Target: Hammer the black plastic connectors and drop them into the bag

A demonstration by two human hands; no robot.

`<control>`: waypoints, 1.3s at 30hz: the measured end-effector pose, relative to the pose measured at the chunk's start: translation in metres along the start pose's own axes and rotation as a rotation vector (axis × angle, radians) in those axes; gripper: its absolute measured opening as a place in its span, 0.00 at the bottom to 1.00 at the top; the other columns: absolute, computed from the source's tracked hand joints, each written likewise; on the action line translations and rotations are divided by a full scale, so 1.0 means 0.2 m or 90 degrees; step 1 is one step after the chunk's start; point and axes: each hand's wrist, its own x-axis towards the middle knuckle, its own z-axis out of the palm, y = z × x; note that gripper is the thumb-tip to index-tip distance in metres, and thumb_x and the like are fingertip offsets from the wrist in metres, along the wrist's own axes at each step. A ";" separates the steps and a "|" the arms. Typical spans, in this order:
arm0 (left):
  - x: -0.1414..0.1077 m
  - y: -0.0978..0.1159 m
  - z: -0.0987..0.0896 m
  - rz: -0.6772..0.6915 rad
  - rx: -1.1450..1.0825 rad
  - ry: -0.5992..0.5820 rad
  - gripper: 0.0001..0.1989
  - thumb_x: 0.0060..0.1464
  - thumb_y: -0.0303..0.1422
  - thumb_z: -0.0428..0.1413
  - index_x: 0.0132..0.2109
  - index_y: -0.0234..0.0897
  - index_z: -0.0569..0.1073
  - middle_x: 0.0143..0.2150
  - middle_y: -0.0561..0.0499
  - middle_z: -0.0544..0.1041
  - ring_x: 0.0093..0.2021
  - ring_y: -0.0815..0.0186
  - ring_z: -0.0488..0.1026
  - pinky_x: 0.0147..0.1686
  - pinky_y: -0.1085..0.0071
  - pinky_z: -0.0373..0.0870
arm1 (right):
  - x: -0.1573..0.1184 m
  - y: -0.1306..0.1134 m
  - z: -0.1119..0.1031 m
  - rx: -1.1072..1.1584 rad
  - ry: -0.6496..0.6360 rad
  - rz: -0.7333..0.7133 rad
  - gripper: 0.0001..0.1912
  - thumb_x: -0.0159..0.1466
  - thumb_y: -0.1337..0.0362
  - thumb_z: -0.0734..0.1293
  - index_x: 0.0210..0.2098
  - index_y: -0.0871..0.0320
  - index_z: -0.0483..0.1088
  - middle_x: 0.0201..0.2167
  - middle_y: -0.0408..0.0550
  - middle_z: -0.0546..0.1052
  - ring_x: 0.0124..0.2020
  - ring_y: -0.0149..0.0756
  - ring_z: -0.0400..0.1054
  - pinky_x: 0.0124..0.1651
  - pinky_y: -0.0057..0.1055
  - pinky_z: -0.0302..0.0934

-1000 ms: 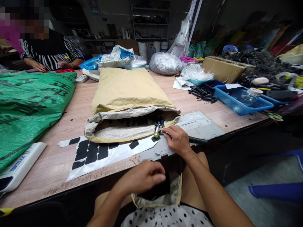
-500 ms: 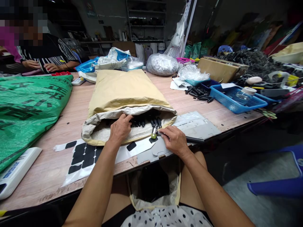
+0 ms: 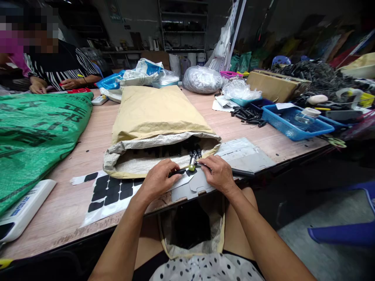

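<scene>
The left hand [image 3: 159, 178] is closed in a pinch round a slim black rod-like piece [image 3: 178, 171], which pokes out toward the right hand [image 3: 217, 173], itself curled snugly about a black-handled hammer [image 3: 192, 162] with a silver-and-yellow head. Just beyond both hands I see a tan woven sack [image 3: 161, 111] gaping; left of the left hand lies a white sheet of black rounded squares [image 3: 113, 191].

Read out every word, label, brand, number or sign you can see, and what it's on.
Nothing reads clearly enough to quote.
Green sack: black characters, creased and skewed, unreadable.
White device: blue lettering, too blurred.
Blue-and-white bag: print too small.
Wall poster: too small and dark.
</scene>
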 end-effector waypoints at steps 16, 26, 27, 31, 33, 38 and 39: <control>-0.02 -0.10 0.11 -0.010 -0.211 0.079 0.08 0.55 0.33 0.63 0.43 0.39 0.78 0.36 0.53 0.73 0.38 0.64 0.71 0.39 0.68 0.66 | 0.00 0.01 0.00 0.005 0.029 -0.039 0.13 0.67 0.70 0.66 0.48 0.54 0.77 0.38 0.47 0.79 0.42 0.41 0.69 0.48 0.36 0.64; -0.01 -0.10 0.11 -0.015 -0.218 0.086 0.09 0.54 0.32 0.62 0.43 0.39 0.80 0.37 0.51 0.76 0.40 0.63 0.73 0.42 0.67 0.66 | 0.03 -0.19 -0.10 0.187 0.085 -0.066 0.16 0.71 0.71 0.61 0.55 0.53 0.73 0.44 0.49 0.80 0.47 0.40 0.74 0.52 0.37 0.69; -0.01 -0.10 0.11 -0.015 -0.220 0.087 0.09 0.54 0.32 0.62 0.43 0.39 0.81 0.37 0.51 0.75 0.40 0.63 0.73 0.42 0.67 0.66 | 0.04 -0.22 -0.10 0.204 0.083 -0.068 0.16 0.71 0.71 0.61 0.55 0.53 0.73 0.44 0.49 0.80 0.47 0.39 0.74 0.52 0.36 0.69; -0.01 -0.11 0.11 -0.006 -0.232 0.085 0.08 0.55 0.33 0.62 0.42 0.39 0.81 0.37 0.51 0.74 0.40 0.64 0.72 0.42 0.68 0.66 | 0.04 -0.30 -0.09 0.218 0.081 -0.074 0.17 0.71 0.71 0.61 0.55 0.54 0.73 0.44 0.50 0.80 0.47 0.39 0.74 0.52 0.36 0.69; -0.01 -0.11 0.11 -0.001 -0.230 0.081 0.04 0.55 0.33 0.62 0.38 0.38 0.81 0.35 0.52 0.72 0.37 0.65 0.71 0.40 0.69 0.65 | 0.02 -0.31 -0.06 0.200 0.059 -0.076 0.17 0.70 0.72 0.62 0.55 0.54 0.73 0.43 0.50 0.80 0.46 0.40 0.74 0.52 0.36 0.69; -0.01 -0.10 0.11 0.001 -0.232 0.077 0.04 0.55 0.32 0.61 0.37 0.38 0.81 0.33 0.53 0.70 0.36 0.65 0.70 0.38 0.69 0.64 | 0.01 -0.29 -0.03 0.149 -0.004 -0.044 0.17 0.69 0.73 0.62 0.53 0.54 0.75 0.41 0.49 0.80 0.46 0.41 0.74 0.50 0.35 0.69; -0.01 -0.11 0.11 -0.004 -0.234 0.078 0.05 0.55 0.32 0.62 0.39 0.39 0.82 0.34 0.53 0.71 0.37 0.65 0.70 0.39 0.69 0.64 | 0.01 -0.29 -0.04 0.153 0.008 -0.035 0.17 0.69 0.73 0.62 0.53 0.54 0.75 0.42 0.49 0.80 0.46 0.41 0.74 0.50 0.35 0.69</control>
